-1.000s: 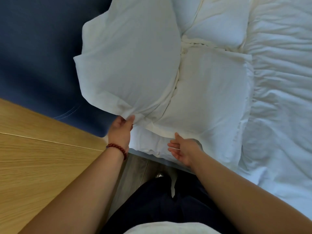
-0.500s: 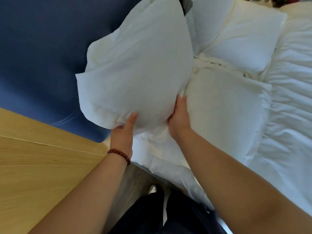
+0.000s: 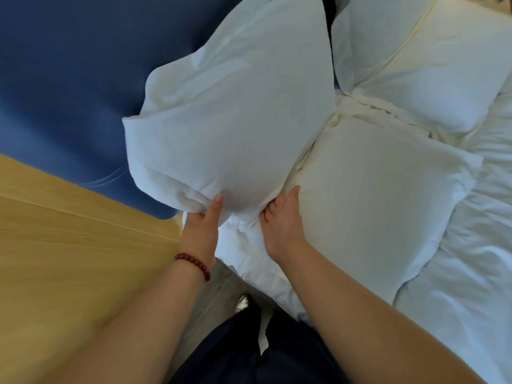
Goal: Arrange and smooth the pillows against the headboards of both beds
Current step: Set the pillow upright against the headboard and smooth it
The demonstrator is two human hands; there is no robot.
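Note:
A white pillow [image 3: 235, 112] leans upright against the blue padded headboard [image 3: 72, 79]. My left hand [image 3: 201, 231], with a red bead bracelet at the wrist, grips the pillow's lower corner, thumb on its front. My right hand [image 3: 282, 228] grips the lower edge of the same pillow, fingers tucked into the fold between it and a second pillow [image 3: 374, 195] lying flat on the bed. Further along the headboard, another upright pillow [image 3: 368, 37] stands with a flat pillow [image 3: 432, 87] in front of it.
A wooden bedside surface [image 3: 69, 259] runs along the left of the bed. The rumpled white duvet [image 3: 476, 259] covers the right side. My dark trousers [image 3: 249, 353] and a strip of grey floor [image 3: 221, 295] show at the bottom, close to the mattress edge.
My right hand rose from below the flat pillow to the upright pillow's lower edge and took hold. The left hand kept its grip and the pillow stands more upright against the headboard.

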